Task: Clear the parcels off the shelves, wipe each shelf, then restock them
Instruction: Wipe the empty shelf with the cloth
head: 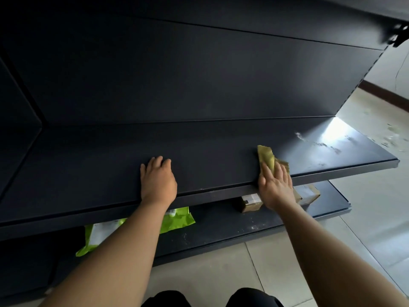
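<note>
Dark shelf (199,151) stretching nine to three; right hand (276,185) nearer, fingers flat on yellow cloth (266,156), pale smudges (318,144) toward two o'clock; left hand (158,180) relaxed, empty.

Single head-worn view, forward and down — close over the dark shelf (199,151)

Pale tiled floor (376,218), brown skirting (385,95)
</note>
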The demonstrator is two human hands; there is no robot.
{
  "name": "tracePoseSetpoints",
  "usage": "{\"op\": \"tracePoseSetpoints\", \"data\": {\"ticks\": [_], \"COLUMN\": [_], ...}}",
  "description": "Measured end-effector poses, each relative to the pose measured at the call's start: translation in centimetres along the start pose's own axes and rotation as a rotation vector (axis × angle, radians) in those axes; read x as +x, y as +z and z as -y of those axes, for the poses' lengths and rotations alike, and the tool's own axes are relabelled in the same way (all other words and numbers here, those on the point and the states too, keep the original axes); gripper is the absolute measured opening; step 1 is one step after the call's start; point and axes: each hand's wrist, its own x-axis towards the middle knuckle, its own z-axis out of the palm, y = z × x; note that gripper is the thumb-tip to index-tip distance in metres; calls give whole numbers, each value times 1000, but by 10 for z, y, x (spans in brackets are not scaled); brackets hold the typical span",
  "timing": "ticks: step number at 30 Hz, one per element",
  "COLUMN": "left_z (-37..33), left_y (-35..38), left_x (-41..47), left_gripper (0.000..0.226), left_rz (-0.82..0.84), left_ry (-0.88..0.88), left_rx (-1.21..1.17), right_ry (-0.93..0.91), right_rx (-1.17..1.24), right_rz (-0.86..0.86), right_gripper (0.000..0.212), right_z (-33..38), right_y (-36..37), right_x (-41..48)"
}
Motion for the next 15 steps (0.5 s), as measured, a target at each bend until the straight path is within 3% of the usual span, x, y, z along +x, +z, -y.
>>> {"op": "tracePoseSetpoints", "data": {"ticks": [2, 6, 10, 15], "left_z": [1, 4, 6, 4], "left_y": [1, 0, -1, -2], "left_x": [1, 2, 2, 1], "left_gripper": [43, 44, 42, 42], "left_rz": [-17, -51, -82, -79], "left_ry": [-6, -26, -44, -48], "left_rx": [-49, -166, -236, -213], "right_ry": [31, -187, -433, -622], "right_rx": [25, 107, 88, -20], "right_rz": [43, 88, 140, 23], "right_gripper": [63, 76, 62, 55], "right_z": [16, 66, 112, 119], "right_y": [4, 9, 18, 33], "right_x": [-4, -27, -51, -66]}}
